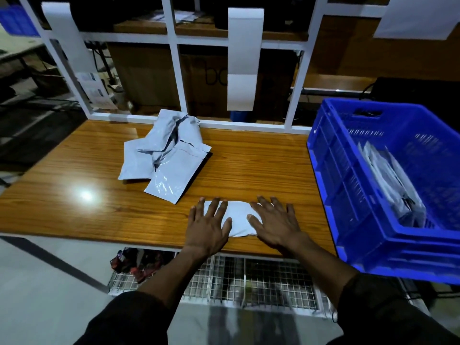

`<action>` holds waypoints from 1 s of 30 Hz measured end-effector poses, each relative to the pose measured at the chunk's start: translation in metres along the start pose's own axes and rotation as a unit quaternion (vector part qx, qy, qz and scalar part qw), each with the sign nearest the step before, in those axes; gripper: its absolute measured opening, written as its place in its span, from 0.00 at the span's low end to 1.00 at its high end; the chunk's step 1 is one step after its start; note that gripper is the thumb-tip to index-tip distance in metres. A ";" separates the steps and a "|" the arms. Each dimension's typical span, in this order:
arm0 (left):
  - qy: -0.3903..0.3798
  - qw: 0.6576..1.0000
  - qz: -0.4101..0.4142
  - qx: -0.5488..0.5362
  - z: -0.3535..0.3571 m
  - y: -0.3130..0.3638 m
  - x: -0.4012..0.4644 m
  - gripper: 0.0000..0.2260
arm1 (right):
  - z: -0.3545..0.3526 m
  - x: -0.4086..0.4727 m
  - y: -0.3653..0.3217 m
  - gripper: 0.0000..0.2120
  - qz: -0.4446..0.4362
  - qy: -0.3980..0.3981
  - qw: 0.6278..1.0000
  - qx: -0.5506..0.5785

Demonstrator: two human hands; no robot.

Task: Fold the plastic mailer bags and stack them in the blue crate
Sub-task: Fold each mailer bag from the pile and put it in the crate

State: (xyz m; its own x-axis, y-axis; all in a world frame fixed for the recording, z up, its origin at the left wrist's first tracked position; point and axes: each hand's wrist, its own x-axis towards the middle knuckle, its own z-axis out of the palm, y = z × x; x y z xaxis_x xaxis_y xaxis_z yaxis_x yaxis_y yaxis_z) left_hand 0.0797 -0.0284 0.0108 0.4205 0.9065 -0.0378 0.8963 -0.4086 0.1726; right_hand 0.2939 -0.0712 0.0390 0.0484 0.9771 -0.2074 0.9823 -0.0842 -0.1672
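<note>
So I'm at a wooden surface (99,175) with a white frame (174,58) along the back edge. Big blue crate (348,195) sits on my right, and a few folded bags (390,180) are stood up on edge inside it. Further back on the surface is a messy pile of unfolded mailer bags (164,155). Right in front of me near the front edge is a folded mailer bag (237,217), and I've got my left hand (209,225) and right hand (276,225) both flat on it, fingers spread, pressing down, not gripping anything.
</note>
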 end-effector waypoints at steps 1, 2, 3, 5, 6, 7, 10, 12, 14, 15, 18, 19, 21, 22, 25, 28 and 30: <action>-0.003 1.000 -0.002 0.003 -0.001 0.000 0.000 0.38 | -0.001 0.000 0.000 0.31 -0.001 -0.009 1.000 -0.007; -0.005 1.000 -0.002 0.006 -0.001 0.001 0.000 0.38 | -0.001 -0.001 0.000 0.32 -0.002 -0.015 1.000 -0.015; -0.006 1.000 -0.004 0.008 -0.001 0.001 0.000 0.38 | -0.002 -0.001 -0.001 0.33 -0.006 -0.016 1.000 -0.026; -0.002 1.000 -0.007 0.006 0.000 0.001 -0.001 0.37 | -0.002 0.000 -0.003 0.34 -0.031 0.015 0.998 -0.056; 0.000 1.000 -0.006 0.004 0.001 0.001 -0.001 0.37 | -0.002 0.000 -0.005 0.34 -0.052 0.040 0.996 -0.067; 0.003 1.000 -0.004 0.004 0.001 0.001 -0.001 0.37 | -0.001 0.001 -0.005 0.33 -0.073 0.058 0.993 -0.069; 0.006 1.000 0.000 0.002 0.003 0.000 -0.001 0.36 | 0.006 0.000 0.000 0.32 -0.104 0.058 0.992 -0.045; 0.009 1.000 0.001 0.001 0.004 -0.002 -0.002 0.35 | 0.014 -0.001 0.004 0.32 -0.102 0.070 0.992 -0.021; 0.014 1.000 0.001 0.003 0.007 -0.003 -0.001 0.35 | 0.022 0.001 0.007 0.33 -0.102 0.101 0.990 -0.011; 0.014 1.000 0.002 0.006 0.007 -0.003 0.000 0.34 | 0.024 0.002 0.007 0.33 -0.102 0.110 0.989 -0.013; 0.014 1.000 0.007 0.014 0.008 -0.004 0.002 0.34 | 0.027 0.004 0.007 0.32 -0.104 0.114 0.988 -0.031; 0.013 1.000 0.007 0.017 0.008 -0.003 0.002 0.34 | 0.027 0.004 0.006 0.33 -0.103 0.113 0.988 -0.033; 0.010 1.000 0.008 0.021 0.006 -0.003 0.001 0.34 | 0.025 0.005 0.006 0.34 -0.100 0.107 0.989 -0.024; 0.007 1.000 0.007 0.022 0.005 -0.003 0.001 0.35 | 0.024 0.005 0.007 0.35 -0.104 0.097 0.990 -0.020; 0.009 1.000 0.012 0.014 0.003 -0.004 0.000 0.35 | 0.020 0.000 0.016 0.37 -0.154 0.069 0.985 -0.028; 0.025 1.000 0.018 0.001 0.004 -0.005 0.002 0.33 | 0.019 -0.011 0.030 0.35 -0.223 0.076 0.972 -0.021; 0.052 0.998 0.019 -0.014 0.005 -0.005 0.001 0.33 | 0.019 -0.014 0.034 0.31 -0.238 0.087 0.967 -0.014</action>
State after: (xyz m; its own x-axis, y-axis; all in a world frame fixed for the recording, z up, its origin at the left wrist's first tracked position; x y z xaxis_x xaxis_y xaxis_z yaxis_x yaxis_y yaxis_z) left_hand 0.0761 -0.0261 0.0049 0.4367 0.8968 0.0713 0.8748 -0.4418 0.1990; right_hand 0.3234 -0.0913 0.0179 -0.3839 0.9219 0.0518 0.9049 0.3868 -0.1777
